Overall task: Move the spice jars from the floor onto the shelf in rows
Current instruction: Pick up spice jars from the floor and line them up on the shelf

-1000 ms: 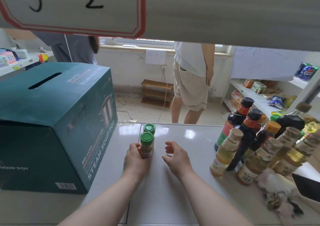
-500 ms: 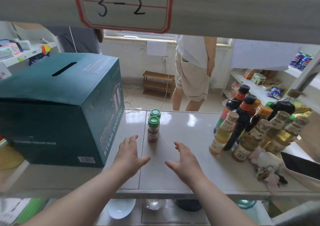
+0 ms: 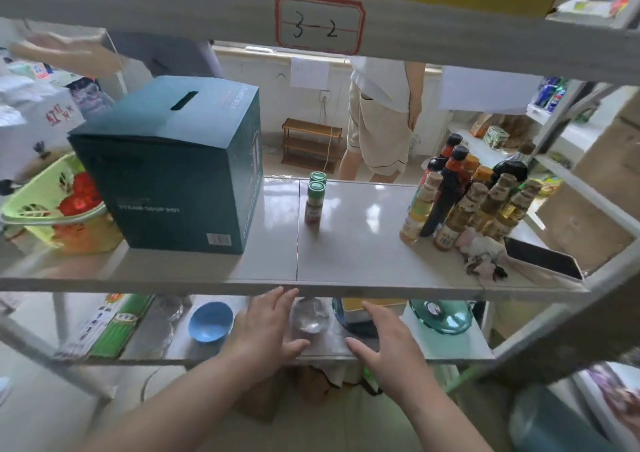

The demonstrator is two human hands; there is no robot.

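Two green-capped spice jars stand one behind the other on the grey shelf (image 3: 356,254): the near jar (image 3: 314,202) with a red label, the far jar (image 3: 318,176) mostly hidden behind it. My left hand (image 3: 266,327) and my right hand (image 3: 384,341) are both empty with fingers spread, below the shelf's front edge and in front of the lower shelf. Neither hand touches a jar. No jars on the floor are in view.
A dark teal soup pot box (image 3: 173,164) stands left of the jars, several sauce bottles (image 3: 460,195) to the right, with a phone (image 3: 543,261) by the right edge. A green basket (image 3: 45,202) sits far left. A person (image 3: 381,119) stands behind the shelf.
My left hand let go of the near jar; both hands drew back off the shelf and dropped below its front edge. The view pulled back and down, showing the lower shelf.
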